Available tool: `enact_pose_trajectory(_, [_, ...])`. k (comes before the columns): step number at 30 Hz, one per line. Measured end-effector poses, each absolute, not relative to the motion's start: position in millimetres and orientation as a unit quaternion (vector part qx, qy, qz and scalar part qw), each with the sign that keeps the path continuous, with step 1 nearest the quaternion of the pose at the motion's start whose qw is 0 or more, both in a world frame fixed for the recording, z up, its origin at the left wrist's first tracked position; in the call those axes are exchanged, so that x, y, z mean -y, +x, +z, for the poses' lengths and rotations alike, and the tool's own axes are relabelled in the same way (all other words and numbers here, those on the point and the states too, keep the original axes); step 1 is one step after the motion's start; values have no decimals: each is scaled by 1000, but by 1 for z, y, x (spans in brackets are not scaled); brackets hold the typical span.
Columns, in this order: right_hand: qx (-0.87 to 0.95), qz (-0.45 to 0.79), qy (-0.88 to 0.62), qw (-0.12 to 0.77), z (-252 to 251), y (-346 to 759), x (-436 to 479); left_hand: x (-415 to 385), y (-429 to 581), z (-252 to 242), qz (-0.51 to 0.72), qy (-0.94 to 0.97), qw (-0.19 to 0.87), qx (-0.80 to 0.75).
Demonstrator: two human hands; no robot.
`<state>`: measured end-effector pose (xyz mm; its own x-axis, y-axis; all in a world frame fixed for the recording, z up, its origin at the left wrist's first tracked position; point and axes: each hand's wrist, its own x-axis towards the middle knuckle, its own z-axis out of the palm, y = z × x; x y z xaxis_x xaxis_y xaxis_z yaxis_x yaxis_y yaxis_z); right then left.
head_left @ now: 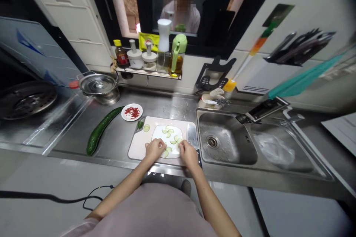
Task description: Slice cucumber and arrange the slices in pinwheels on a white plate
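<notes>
Slices (167,130) lie within the plate (159,132). Left hand (154,150) at its near-left corner, right hand (189,153) at its right edge; finger closure cannot be told. Worktop (119,131) separates cucumber (101,129) from board (138,142).

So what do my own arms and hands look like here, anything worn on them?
The left hand and right hand wear no gloves, and no watch or bracelet shows. The forearms are bare; a pale pinkish sleeve shows at lower left.
</notes>
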<state>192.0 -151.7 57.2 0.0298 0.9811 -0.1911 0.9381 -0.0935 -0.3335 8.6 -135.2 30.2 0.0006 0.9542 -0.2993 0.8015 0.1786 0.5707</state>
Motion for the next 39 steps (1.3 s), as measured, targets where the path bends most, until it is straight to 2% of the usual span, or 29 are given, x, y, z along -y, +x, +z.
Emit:
enact_pose_trajectory(3, [659, 189, -722, 91, 56, 204, 154, 127, -2, 31, 170, 588, 336, -716])
enact_pose_trajectory(7, [650, 209, -720, 127, 52, 214, 159, 107, -26, 26, 199, 520, 288, -779])
enact_pose_trajectory(14, [633, 212, -724, 172, 42, 225, 159, 79, -57, 8, 162, 478, 214, -836])
enact_pose_trajectory(20, [623, 153, -735, 221, 38, 232, 155, 71, -56, -1, 150, 492, 191, -836])
enact_pose_trajectory(30, [668, 175, -681, 243, 40, 227, 155, 72, -55, -3, 134, 499, 179, -837])
enact_pose_trajectory(39, [665, 187, -679, 247, 44, 222, 153, 73, -55, -6, 168, 496, 183, -832])
